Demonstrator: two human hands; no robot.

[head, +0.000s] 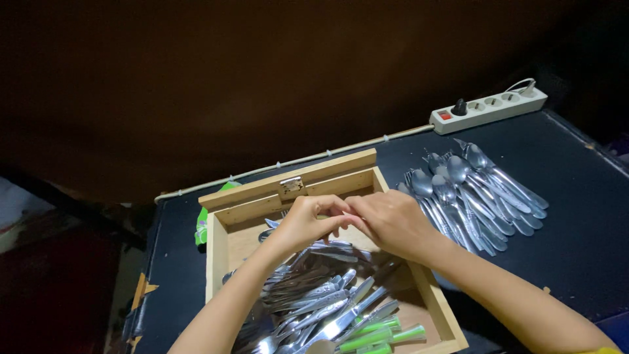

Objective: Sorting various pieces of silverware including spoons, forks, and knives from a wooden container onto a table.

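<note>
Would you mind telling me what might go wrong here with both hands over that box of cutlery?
The knives lie loose in the wooden box, so the left hand or right hand might get nicked. The spoons sit near the table edge and could slide off.

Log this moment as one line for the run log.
left hand and right hand: fingertips together above wooden box | in box: loose cutlery, green-handled pieces | right of box: spoon pile | behind: power strip

Box (223, 242) pale matt wood; cutlery (314, 295) glossy metal, some green plastic handles (373, 337); table (576, 216) dark matt
</note>
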